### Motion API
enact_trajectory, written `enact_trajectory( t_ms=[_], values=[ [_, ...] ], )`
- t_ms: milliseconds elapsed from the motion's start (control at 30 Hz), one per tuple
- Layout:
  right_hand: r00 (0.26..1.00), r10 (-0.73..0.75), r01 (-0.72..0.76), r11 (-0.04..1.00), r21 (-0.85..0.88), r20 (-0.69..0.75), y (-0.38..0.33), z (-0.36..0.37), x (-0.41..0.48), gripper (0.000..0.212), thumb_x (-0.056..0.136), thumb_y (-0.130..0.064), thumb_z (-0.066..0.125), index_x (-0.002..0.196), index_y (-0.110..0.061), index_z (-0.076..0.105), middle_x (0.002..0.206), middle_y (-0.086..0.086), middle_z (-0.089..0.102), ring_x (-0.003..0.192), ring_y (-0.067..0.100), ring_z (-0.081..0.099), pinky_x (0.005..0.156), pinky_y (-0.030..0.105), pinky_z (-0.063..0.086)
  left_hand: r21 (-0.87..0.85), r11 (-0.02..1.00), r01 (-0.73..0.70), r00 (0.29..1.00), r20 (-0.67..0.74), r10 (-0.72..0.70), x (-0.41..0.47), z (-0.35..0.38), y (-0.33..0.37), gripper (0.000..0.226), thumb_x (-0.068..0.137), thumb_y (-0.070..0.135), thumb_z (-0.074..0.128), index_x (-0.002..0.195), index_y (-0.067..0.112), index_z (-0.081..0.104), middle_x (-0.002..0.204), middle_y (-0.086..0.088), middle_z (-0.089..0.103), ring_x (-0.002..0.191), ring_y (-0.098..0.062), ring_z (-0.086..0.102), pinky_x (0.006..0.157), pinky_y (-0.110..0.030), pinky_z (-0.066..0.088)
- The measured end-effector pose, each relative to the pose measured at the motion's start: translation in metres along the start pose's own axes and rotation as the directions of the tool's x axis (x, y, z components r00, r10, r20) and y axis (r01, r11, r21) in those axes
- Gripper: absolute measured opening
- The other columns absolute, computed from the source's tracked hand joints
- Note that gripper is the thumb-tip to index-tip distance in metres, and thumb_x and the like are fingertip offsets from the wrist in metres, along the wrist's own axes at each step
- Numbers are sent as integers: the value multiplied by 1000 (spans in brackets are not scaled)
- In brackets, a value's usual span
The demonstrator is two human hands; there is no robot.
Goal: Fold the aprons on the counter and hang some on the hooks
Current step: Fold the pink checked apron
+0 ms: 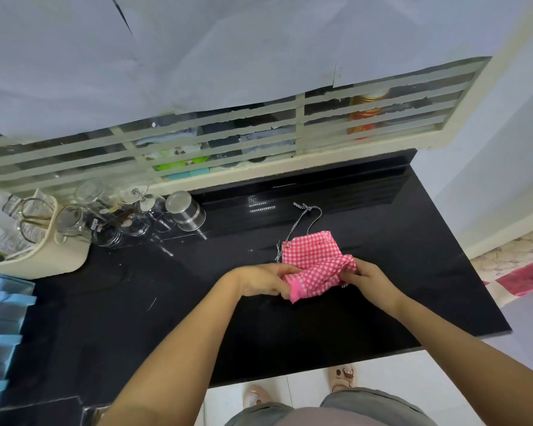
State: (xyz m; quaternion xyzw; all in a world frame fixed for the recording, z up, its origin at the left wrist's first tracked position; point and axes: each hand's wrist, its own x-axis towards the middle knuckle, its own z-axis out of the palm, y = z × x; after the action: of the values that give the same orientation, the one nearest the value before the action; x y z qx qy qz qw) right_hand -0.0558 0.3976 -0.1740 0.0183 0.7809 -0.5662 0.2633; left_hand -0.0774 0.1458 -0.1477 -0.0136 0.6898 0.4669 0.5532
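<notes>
A small pink-and-white checked apron [314, 256] lies bunched on the black counter [382, 287], right of centre. Its striped black-and-white cord [305, 219] trails away toward the back of the counter. My left hand [262, 279] grips the apron's near left corner, fingers curled round the cloth. My right hand [368, 275] pinches the crumpled right edge. The near part of the apron is lifted slightly off the counter between both hands. No hooks are in view.
Several glass jars [105, 216] and a steel canister [185, 210] stand at the back left. A cream tub [43, 256] with scissors sits at the far left, a blue organiser [0, 318] below it. A slatted window frame [228, 149] runs behind.
</notes>
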Motion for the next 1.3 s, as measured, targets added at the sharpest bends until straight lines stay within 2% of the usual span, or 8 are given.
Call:
enact_trajectory(
  t_ms=[133, 267, 367, 533, 733, 933, 1133, 1300],
  values=[
    [997, 32, -27, 997, 67, -74, -3, 4, 17, 19, 99, -22, 47, 109, -21, 63, 108, -6, 68, 101, 9, 63, 90, 25, 47, -96, 995, 7, 1000, 5, -7, 4, -4, 1, 67, 84, 22, 72, 142, 24, 37, 142, 3, 47, 132, -15, 42, 112, -35, 34],
    [984, 75, -95, 988, -120, -160, -9, 10, 39, 26, 99, -32, 45, 100, -13, 62, 102, -1, 67, 94, 13, 62, 89, 35, 49, -201, 980, 3, 943, -325, -69, 22, 5, 6, 60, 89, 59, 51, 131, 17, 51, 128, -1, 60, 114, -15, 58, 86, -27, 52],
    [966, 124, -199, 914, -353, -226, -15, 20, 57, 38, 100, -38, 40, 100, -5, 58, 99, 9, 65, 90, 22, 62, 81, 39, 51, -280, 960, 19, 818, -547, -176, 39, 9, 6, 64, 89, 61, 48, 119, 6, 62, 112, -10, 68, 100, -23, 66, 87, -34, 55],
    [924, 209, -339, 837, -429, -321, -27, 27, 77, 41, 100, -37, 42, 119, -1, 39, 106, 17, 61, 94, 32, 62, 65, 35, 43, -29, 986, 167, 668, -732, -135, 57, 10, 16, 58, 98, 50, 42, 94, -4, 63, 103, -17, 65, 97, -27, 62, 75, -30, 44],
    [901, 196, -393, 747, -536, -387, -30, 27, 77, 59, 95, -50, 45, 133, -6, 34, 131, 18, 44, 116, 35, 51, 88, 44, 47, 159, 902, 401, 642, -751, -153, 58, 3, 15, 71, 94, 63, 33, 117, 0, 56, 112, -12, 65, 103, -25, 62, 75, -32, 46],
    [819, 450, -545, 804, -238, -356, -40, 31, 81, 76, 85, -62, 54, 129, -1, 43, 129, 14, 54, 120, 33, 52, 104, 48, 35, 83, 968, 235, 607, -791, -79, 50, 11, 10, 69, 96, 50, 45, 132, -7, 32, 119, -21, 60, 109, -33, 59, 80, -35, 48],
    [904, 388, -362, 918, 159, -181, -38, 34, 59, 47, 86, -45, 65, 117, -10, 58, 117, 7, 63, 104, 24, 61, 88, 38, 52, 4, 993, 119, 701, -709, -81, 37, 13, 0, 59, 96, 44, 49, 128, -4, 38, 121, -19, 58, 107, -29, 59, 75, -31, 47],
    [993, 100, -104, 993, 56, 70, -64, 25, 28, 26, 85, -32, 68, 109, -25, 60, 104, -4, 68, 92, 12, 66, 69, 20, 51, 280, 953, -113, 741, -616, 269, -7, 9, 22, 79, 88, 41, 64, 149, 15, 23, 152, -3, 31, 137, -19, 35, 112, -35, 33]
  ],
)
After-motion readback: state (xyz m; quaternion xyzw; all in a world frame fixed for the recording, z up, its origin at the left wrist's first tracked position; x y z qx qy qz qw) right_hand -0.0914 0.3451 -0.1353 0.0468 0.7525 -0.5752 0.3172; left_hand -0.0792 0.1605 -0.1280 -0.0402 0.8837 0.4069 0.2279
